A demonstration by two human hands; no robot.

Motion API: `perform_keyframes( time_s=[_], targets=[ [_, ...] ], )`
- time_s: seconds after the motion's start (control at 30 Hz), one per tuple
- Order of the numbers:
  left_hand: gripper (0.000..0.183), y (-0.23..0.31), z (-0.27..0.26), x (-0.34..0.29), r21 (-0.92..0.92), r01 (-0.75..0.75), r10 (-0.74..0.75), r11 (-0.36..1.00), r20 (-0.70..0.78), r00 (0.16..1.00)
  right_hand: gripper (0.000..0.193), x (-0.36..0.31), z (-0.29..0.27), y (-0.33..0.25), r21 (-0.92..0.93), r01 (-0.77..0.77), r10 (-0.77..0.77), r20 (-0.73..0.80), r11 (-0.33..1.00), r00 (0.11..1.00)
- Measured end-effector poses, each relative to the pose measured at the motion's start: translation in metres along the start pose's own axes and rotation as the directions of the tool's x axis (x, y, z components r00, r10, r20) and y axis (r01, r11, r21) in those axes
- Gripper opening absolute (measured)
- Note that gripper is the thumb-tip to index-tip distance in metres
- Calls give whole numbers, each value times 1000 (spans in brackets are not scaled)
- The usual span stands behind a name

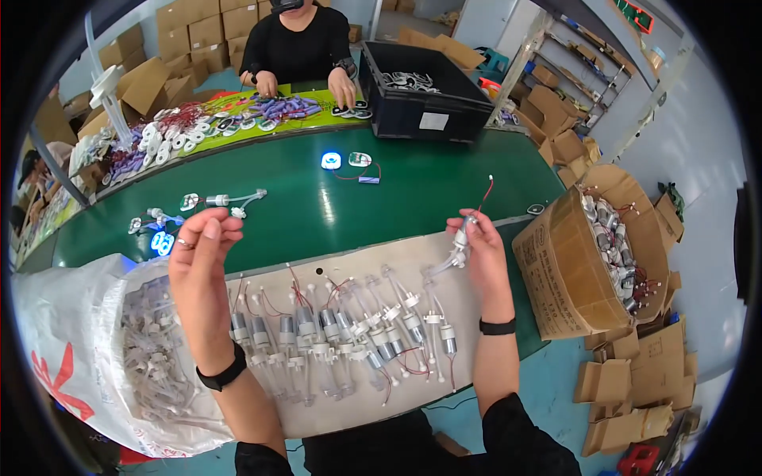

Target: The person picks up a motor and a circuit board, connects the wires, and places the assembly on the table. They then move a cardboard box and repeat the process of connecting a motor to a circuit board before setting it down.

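Note:
My right hand (482, 238) is closed around a small motor pump (460, 240) with a white fitting. Its red lead (486, 192) points up and a clear tube hangs at the lower left. My left hand (205, 250) is raised above the bag, fingers curled with the thumb against them; whatever they pinch, if anything, is hidden. A white fitting (238, 212) appears right by its fingertips. Between my arms, several motor pumps (329, 324) with clear tubes and red wires lie in a row on a beige board (381, 274).
A white bag (75, 317) of clear tube fittings lies at left. At right stands a carton (556, 266) of motors. Wired assemblies (214, 200) and a glowing blue round board (331, 161) rest on the green table (286, 190). Across it, a person works beside a black bin (421, 107).

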State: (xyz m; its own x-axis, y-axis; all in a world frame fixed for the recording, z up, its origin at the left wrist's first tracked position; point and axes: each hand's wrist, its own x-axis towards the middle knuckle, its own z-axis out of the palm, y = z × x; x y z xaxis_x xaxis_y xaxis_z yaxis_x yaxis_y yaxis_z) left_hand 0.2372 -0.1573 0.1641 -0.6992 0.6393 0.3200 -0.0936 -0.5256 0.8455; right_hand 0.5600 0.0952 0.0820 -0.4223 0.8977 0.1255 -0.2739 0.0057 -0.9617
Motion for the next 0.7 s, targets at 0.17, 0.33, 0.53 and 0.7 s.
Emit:
perform_keyframes(
  time_s=[0.17, 0.33, 0.53, 0.7],
  targets=[
    [19, 8, 8, -5, 145, -13, 7, 989, 43, 999, 26, 45, -24, -5, -574, -155, 245, 82, 804, 966],
    [20, 10, 8, -8, 224, -31, 19, 974, 52, 998, 19, 100, -14, 28, -495, -140, 159, -4, 858, 987],
    [23, 26, 43, 8, 516, 86, -167, 853, 114, 979, 9, 150, 11, 27, -458, -8, -28, -72, 889, 997],
    [28, -21, 72, 92, 870, -112, -308, 481, 287, 907, 30, 178, 9, 13, -542, -38, 30, -23, 839, 999]
  ],
)
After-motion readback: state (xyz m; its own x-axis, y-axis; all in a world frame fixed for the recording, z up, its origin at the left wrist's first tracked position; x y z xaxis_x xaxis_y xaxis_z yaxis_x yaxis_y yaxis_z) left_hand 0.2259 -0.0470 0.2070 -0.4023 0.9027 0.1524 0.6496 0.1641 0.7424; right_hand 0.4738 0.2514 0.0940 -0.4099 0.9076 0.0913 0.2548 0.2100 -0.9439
